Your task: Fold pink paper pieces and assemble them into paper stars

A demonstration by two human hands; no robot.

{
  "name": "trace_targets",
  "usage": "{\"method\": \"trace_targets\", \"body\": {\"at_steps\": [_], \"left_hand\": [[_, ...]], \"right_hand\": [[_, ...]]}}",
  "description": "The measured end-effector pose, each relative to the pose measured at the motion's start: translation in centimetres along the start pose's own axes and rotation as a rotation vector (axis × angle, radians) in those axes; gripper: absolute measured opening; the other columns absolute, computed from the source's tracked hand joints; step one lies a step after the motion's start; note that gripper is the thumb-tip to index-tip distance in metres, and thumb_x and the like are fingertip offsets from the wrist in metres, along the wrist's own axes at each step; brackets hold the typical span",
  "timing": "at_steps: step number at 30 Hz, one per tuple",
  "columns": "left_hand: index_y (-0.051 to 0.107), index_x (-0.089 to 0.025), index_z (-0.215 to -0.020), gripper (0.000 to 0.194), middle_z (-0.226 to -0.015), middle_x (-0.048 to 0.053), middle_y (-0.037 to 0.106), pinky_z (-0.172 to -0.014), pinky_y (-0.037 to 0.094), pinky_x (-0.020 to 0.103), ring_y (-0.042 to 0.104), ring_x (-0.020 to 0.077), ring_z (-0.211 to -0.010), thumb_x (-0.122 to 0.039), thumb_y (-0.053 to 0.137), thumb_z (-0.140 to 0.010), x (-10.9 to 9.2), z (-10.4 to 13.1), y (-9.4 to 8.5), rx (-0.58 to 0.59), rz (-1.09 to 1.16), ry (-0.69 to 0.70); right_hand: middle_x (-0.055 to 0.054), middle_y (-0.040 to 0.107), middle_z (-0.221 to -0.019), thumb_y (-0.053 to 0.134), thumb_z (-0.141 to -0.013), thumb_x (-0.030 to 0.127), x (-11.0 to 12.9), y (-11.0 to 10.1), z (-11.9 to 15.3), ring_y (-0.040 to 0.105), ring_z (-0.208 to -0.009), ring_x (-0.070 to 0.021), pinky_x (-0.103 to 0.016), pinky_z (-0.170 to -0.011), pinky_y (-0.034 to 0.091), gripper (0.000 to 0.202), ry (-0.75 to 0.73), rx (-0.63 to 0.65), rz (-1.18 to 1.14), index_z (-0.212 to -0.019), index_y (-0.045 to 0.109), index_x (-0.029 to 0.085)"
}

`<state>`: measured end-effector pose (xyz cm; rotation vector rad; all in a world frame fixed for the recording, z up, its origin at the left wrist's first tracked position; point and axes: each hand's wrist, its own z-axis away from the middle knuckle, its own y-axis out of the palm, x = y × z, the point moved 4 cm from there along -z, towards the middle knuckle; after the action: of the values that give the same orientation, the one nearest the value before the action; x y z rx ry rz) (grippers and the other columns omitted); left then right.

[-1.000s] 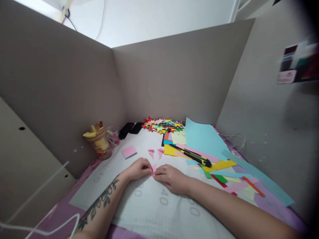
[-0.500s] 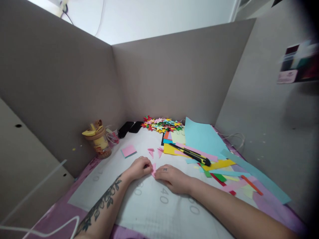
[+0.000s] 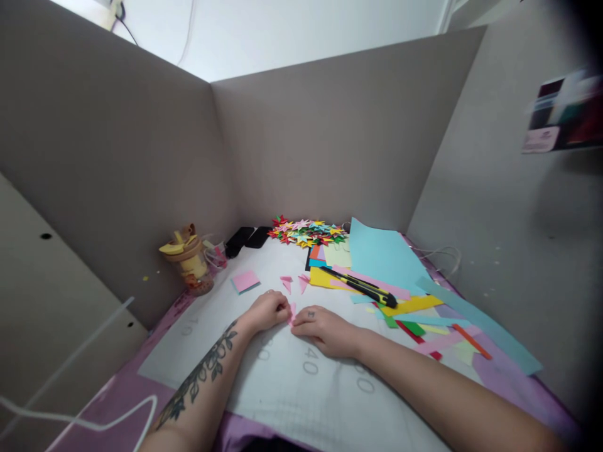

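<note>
Between my fingertips, low over the white sheet [image 3: 282,389], is a small pink paper piece [image 3: 293,309]. My left hand [image 3: 270,310] is closed, its thumb and fingers pinching the paper's left side. From the right, my right hand [image 3: 325,331] presses its closed fingers on the same piece; part of the paper is hidden by them. Two folded pink pieces, one on the left [image 3: 287,284] and one on the right [image 3: 303,283], lie just beyond my hands. A square pad of pink paper [image 3: 245,281] rests to their left.
Folded paper stars [image 3: 306,231] are heaped at the back. A black and yellow cutter [image 3: 372,292] lies on coloured paper at the right, beside paper strips [image 3: 452,339] and a large blue sheet [image 3: 384,254]. A cup [image 3: 191,267] and black phones [image 3: 241,240] are at the left.
The view has shifted slightly. Both hands keep hold of the pink piece, with the fingers moved only a little.
</note>
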<state>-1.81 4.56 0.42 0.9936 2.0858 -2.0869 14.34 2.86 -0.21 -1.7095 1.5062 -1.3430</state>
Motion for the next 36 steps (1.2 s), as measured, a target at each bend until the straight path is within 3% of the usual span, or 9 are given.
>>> {"method": "trace_targets", "body": {"at_steps": [9,21,27,36], "left_hand": [[0.065,-0.016,-0.068,0.012,-0.068,0.001,0.062,-0.060,0.037,0.021,0.051,0.0127,-0.065,-0.018,0.053,-0.068,0.0,-0.3,0.2,0.031,-0.026,-0.060],[0.062,-0.018,-0.072,0.010,-0.073,0.002,0.061,-0.069,0.036,0.023,0.050,0.0146,-0.072,-0.021,0.053,-0.073,-0.1,0.3,0.6,-0.078,-0.050,-0.028],[0.059,-0.017,-0.080,0.019,-0.082,0.003,0.061,-0.067,0.035,0.025,0.051,0.0165,-0.077,-0.035,0.062,-0.072,1.1,0.3,0.4,-0.193,-0.098,-0.181],[0.060,-0.020,-0.077,0.015,-0.079,0.003,0.064,-0.063,0.036,0.025,0.055,0.0178,-0.077,-0.034,0.062,-0.074,2.0,0.5,-0.3,-0.241,-0.158,-0.334]], "right_hand": [[-0.007,0.060,-0.108,0.048,-0.080,0.009,-0.1,0.1,0.1,0.053,-0.102,-0.0172,-0.034,-0.091,0.042,0.030,0.036,-0.016,-0.036,-0.103,0.062,0.021],[-0.008,0.061,-0.107,0.045,-0.080,0.008,0.3,0.0,0.1,0.052,-0.101,-0.0173,-0.034,-0.090,0.043,0.032,0.030,0.002,-0.032,-0.106,0.061,0.018],[-0.009,0.061,-0.105,0.044,-0.081,0.010,0.8,-0.2,-0.1,0.052,-0.100,-0.0182,-0.035,-0.090,0.042,0.029,0.035,0.026,0.019,-0.104,0.061,0.016],[-0.006,0.057,-0.120,0.045,-0.082,0.009,1.2,-0.1,-0.1,0.048,-0.106,-0.0200,-0.038,-0.091,0.040,0.026,0.050,0.059,0.052,-0.102,0.059,0.019]]}}
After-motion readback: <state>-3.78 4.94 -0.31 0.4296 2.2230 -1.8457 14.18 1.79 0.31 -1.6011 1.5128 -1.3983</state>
